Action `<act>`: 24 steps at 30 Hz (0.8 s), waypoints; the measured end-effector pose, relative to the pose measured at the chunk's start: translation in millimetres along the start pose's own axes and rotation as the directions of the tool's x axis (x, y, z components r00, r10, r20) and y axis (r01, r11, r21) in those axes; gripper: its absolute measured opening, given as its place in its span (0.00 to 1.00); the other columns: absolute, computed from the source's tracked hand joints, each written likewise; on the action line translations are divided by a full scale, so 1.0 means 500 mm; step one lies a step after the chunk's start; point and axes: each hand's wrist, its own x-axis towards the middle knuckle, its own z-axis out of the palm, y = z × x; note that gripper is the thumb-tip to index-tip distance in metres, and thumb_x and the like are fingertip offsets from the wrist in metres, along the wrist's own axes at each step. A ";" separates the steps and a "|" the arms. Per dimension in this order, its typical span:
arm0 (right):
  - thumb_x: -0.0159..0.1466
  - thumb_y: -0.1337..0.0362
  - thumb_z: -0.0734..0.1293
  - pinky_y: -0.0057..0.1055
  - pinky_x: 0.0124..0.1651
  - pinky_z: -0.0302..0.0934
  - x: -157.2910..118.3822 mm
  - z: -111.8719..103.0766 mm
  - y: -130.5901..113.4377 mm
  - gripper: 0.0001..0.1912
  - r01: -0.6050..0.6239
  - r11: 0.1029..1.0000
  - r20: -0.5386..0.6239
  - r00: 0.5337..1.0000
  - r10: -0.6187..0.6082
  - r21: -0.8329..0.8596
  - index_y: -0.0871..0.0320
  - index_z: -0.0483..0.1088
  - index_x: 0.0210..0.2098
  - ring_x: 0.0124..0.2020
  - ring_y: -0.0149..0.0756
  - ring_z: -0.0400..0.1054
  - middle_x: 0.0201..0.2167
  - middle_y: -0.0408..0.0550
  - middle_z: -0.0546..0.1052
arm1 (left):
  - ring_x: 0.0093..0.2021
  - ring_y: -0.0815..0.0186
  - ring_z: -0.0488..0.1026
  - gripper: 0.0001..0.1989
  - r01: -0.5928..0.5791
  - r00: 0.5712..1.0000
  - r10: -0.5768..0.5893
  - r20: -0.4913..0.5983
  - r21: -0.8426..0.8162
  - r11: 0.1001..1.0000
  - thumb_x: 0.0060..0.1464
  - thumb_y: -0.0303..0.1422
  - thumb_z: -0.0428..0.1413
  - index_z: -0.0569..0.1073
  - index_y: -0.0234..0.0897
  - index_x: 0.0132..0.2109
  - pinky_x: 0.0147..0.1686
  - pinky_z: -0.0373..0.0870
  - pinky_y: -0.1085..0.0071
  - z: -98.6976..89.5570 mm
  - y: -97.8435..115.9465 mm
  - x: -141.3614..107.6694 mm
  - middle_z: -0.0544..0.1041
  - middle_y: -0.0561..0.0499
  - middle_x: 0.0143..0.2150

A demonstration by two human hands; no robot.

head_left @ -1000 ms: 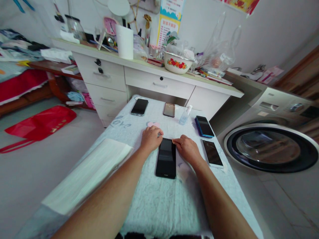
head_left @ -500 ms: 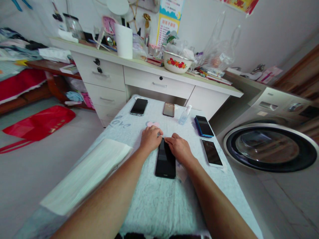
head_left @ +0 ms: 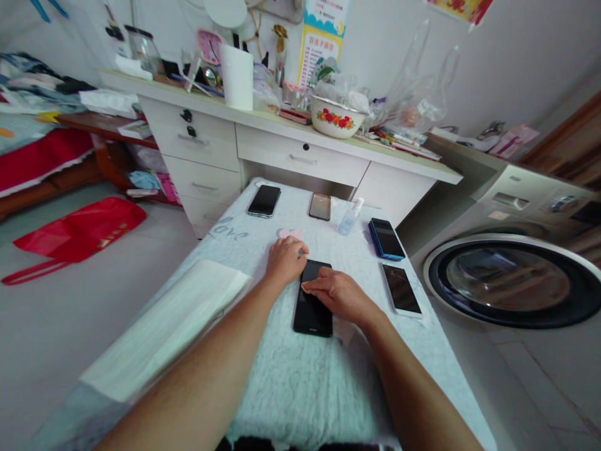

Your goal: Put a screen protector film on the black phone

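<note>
A black smartphone [head_left: 313, 316] lies screen up on the cloth-covered table, its top end away from me. My left hand [head_left: 285, 260] is closed at its upper left corner, with fingers curled and steadying that edge. Across the upper half of the screen lies my right hand [head_left: 335, 291], its fingers pressed together and their tips on the glass. A small orange-tan bit shows at those fingertips; I cannot tell what it is. Right of my hands are a white phone [head_left: 402, 289] and a dark phone with a blue edge [head_left: 387, 239].
Farther back lie another phone [head_left: 264, 200], a brown phone case [head_left: 320, 206] and a clear spray bottle [head_left: 350, 217]. A folded pale cloth [head_left: 166, 329] covers the table's left side. Beyond stand a drawer desk [head_left: 300, 150] and, at right, a washing machine [head_left: 511, 275].
My right hand has slid from the phone's top edge down and left across the screen. My left hand stays at the upper left corner. The view has shifted slightly.
</note>
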 end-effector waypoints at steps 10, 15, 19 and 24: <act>0.67 0.64 0.60 0.24 0.35 0.54 -0.008 0.003 0.002 0.13 0.089 0.992 0.000 0.996 -0.089 0.088 0.51 0.76 0.43 0.32 0.29 0.65 0.30 0.45 0.71 | 0.46 0.58 0.67 0.08 -0.010 1.000 0.010 -0.008 0.001 1.000 0.50 0.30 0.53 0.76 0.44 0.37 0.47 0.63 0.61 0.008 -0.007 0.003 0.74 0.51 0.43; 0.68 0.62 0.59 0.24 0.36 0.53 0.001 0.010 0.018 0.13 -0.089 0.996 -0.079 0.993 0.089 0.013 0.50 0.75 0.45 0.32 0.28 0.65 0.32 0.45 0.70 | 0.46 0.58 0.68 0.08 -0.007 1.000 0.007 -0.007 -0.008 1.000 0.49 0.30 0.53 0.76 0.44 0.36 0.47 0.63 0.61 0.006 -0.005 0.003 0.74 0.51 0.43; 0.69 0.61 0.58 0.24 0.36 0.53 0.007 0.017 0.030 0.14 -0.225 0.974 -0.136 0.966 0.219 -0.028 0.49 0.75 0.45 0.33 0.29 0.66 0.33 0.45 0.70 | 0.46 0.58 0.68 0.08 -0.007 1.000 0.007 -0.008 -0.006 1.000 0.50 0.30 0.53 0.76 0.43 0.37 0.46 0.64 0.61 0.003 -0.003 0.001 0.74 0.51 0.43; 0.69 0.58 0.57 0.26 0.35 0.52 0.011 0.020 0.039 0.16 -0.370 0.923 -0.183 0.919 0.348 -0.102 0.49 0.74 0.47 0.34 0.31 0.66 0.33 0.46 0.70 | 0.47 0.58 0.68 0.08 0.004 1.000 -0.004 0.007 -0.005 1.000 0.50 0.30 0.54 0.76 0.43 0.38 0.48 0.63 0.62 0.000 0.000 0.000 0.74 0.51 0.44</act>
